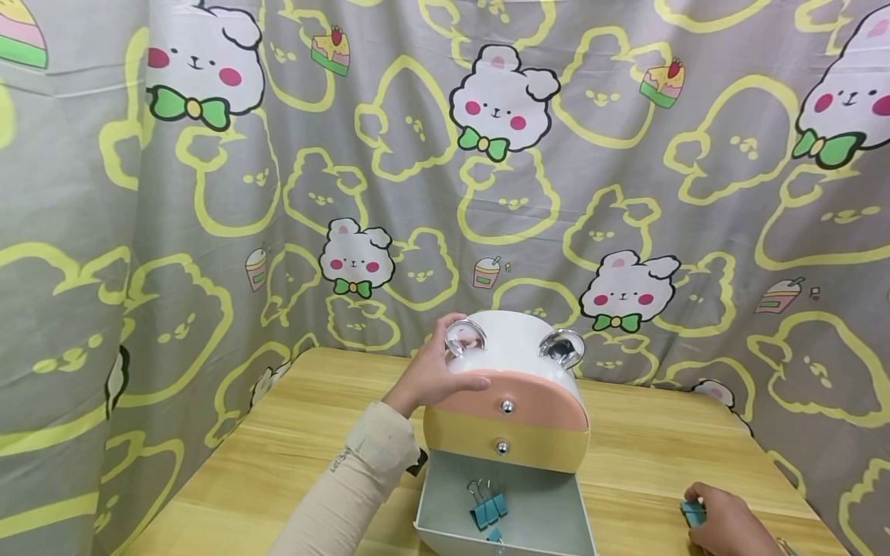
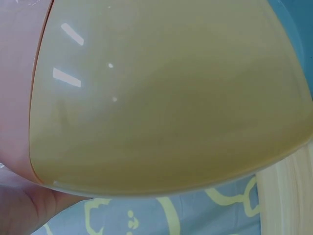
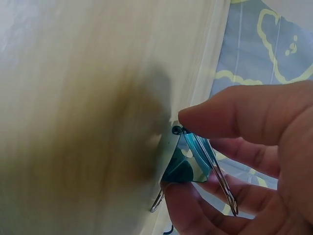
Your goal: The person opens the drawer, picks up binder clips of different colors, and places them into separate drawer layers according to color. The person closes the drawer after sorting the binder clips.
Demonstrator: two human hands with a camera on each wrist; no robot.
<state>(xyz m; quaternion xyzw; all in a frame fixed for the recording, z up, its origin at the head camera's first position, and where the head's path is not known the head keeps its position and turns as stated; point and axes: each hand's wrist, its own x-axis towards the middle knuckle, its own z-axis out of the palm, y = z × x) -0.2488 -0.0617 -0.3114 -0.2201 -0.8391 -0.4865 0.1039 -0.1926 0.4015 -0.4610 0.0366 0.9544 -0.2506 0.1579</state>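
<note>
A small desktop drawer box (image 1: 511,340) has a white top, two shiny round ears, and pink and yellow drawer fronts with silver knobs. My left hand (image 1: 429,374) holds its upper left side by the ear, the thumb lying over the pink front. In the left wrist view, the yellow front (image 2: 166,107) hides most of that hand. The bottom drawer (image 1: 545,513) is pulled out, with teal binder clips (image 1: 490,510) inside. Off to the right, low over the table, my right hand (image 1: 730,523) pinches another teal binder clip (image 3: 188,164) between thumb and fingers.
The wooden table (image 1: 250,471) carries the drawer box near its middle. A patterned curtain (image 1: 417,170) hangs behind it and along both sides. Something small and black (image 1: 417,463) shows beside the box, partly behind the left sleeve.
</note>
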